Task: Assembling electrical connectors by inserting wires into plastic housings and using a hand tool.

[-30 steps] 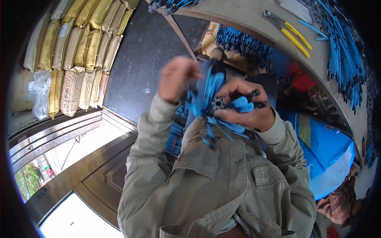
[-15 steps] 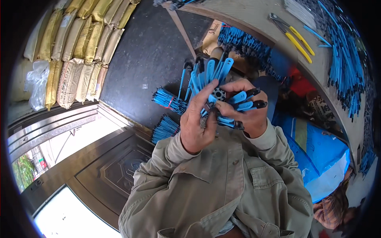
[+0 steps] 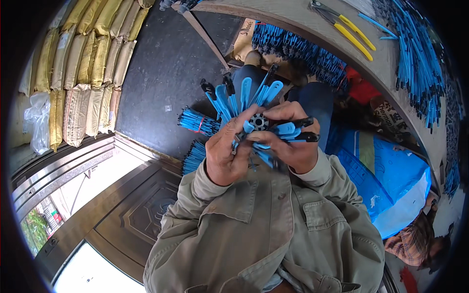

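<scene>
In front of my chest, both hands hold a small dark round hub (image 3: 258, 122) with slots around its edge. Long blue plastic arms (image 3: 245, 93) fan out from it, several of them with black ends. My left hand (image 3: 225, 155) grips the hub's left side, its fingers curled around and partly hidden. The right hand (image 3: 298, 141) closes on the right side, thumb pressed near the hub, with blue arms (image 3: 288, 129) sticking out past its fingers. A small piece at the left fingertips is too small to name.
Bundles of blue rods (image 3: 198, 122) lie on the dark floor, left of my knees. On the bench (image 3: 298, 17) are yellow-handled pliers (image 3: 352, 35) and a heap of blue rods (image 3: 415, 63). Sacks (image 3: 78, 53) stand stacked at far left; a blue bag (image 3: 391, 171) lies at right.
Both hands and the hub have shifted slightly left in the picture, as has much of the scene behind. The blue arms are spread wider. Both hands keep their hold.
</scene>
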A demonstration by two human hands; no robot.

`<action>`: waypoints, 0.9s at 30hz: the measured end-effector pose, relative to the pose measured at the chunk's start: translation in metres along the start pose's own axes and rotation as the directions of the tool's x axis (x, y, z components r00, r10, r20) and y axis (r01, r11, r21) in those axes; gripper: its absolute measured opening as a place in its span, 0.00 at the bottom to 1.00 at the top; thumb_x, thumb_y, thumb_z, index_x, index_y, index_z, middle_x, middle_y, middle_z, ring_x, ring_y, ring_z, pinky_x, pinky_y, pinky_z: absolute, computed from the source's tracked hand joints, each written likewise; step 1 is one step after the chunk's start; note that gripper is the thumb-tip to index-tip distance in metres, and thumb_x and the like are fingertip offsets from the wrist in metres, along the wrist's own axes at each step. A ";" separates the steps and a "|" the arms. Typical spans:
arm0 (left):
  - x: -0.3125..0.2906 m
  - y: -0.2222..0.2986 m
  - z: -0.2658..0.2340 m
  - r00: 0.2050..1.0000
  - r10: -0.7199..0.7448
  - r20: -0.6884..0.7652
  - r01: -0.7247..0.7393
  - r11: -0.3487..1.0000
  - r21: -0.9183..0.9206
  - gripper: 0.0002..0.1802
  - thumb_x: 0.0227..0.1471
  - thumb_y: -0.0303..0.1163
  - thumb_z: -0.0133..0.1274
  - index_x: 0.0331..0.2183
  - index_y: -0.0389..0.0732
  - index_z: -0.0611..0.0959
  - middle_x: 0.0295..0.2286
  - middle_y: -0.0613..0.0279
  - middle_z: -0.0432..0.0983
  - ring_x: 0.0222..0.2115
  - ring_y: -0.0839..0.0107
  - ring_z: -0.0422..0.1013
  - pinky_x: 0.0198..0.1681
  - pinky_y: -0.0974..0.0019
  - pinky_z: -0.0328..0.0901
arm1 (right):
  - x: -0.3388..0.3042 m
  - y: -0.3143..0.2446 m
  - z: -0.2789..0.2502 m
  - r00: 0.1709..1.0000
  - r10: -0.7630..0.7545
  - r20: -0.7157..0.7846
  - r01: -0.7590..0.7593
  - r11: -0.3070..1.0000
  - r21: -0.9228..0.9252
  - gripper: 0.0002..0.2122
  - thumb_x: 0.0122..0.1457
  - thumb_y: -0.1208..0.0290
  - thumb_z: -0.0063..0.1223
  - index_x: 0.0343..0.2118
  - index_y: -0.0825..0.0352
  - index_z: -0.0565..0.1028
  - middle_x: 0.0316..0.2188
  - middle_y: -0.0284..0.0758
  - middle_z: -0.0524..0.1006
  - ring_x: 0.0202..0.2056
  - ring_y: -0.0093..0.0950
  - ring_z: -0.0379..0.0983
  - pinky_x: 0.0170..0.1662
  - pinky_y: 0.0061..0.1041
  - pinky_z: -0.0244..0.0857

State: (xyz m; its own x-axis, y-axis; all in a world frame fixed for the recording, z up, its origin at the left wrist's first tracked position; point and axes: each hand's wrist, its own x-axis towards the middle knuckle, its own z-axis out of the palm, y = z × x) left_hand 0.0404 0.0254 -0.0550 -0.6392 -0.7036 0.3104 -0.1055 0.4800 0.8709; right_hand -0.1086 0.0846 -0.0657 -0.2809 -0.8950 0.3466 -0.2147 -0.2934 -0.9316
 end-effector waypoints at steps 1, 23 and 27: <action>0.001 0.003 -0.002 1.000 0.004 0.011 -0.005 0.999 0.038 0.25 0.43 0.15 0.50 0.47 0.31 0.70 0.42 0.46 0.71 0.41 0.56 0.71 0.43 0.66 0.64 | -0.001 0.001 0.000 1.000 0.002 -0.001 -0.002 1.000 0.000 0.16 0.41 0.77 0.66 0.32 0.72 0.70 0.29 0.37 0.74 0.31 0.22 0.71 0.34 0.19 0.64; -0.016 -0.017 -0.016 0.992 0.093 0.087 -0.071 0.972 -0.225 0.21 0.44 0.43 0.57 0.35 0.36 0.77 0.29 0.56 0.75 0.32 0.62 0.72 0.37 0.64 0.65 | -0.012 0.013 0.003 0.916 -0.028 0.401 -0.037 0.987 0.154 0.04 0.47 0.77 0.58 0.26 0.70 0.78 0.20 0.37 0.74 0.20 0.27 0.71 0.23 0.23 0.63; -0.023 -0.022 -0.010 0.991 0.135 -0.022 -0.137 0.979 -0.151 0.18 0.47 0.42 0.55 0.34 0.37 0.76 0.28 0.57 0.75 0.30 0.62 0.72 0.35 0.65 0.66 | -0.019 0.019 0.006 0.943 -0.031 0.333 -0.025 0.987 0.161 0.06 0.45 0.76 0.59 0.28 0.69 0.78 0.21 0.38 0.75 0.20 0.28 0.72 0.22 0.23 0.62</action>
State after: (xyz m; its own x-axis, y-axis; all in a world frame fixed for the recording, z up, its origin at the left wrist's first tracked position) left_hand 0.0650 0.0256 -0.0776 -0.6310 -0.6435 0.4332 0.0993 0.4868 0.8679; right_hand -0.1013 0.0940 -0.0912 0.0531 -0.9464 0.3187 -0.0538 -0.3214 -0.9454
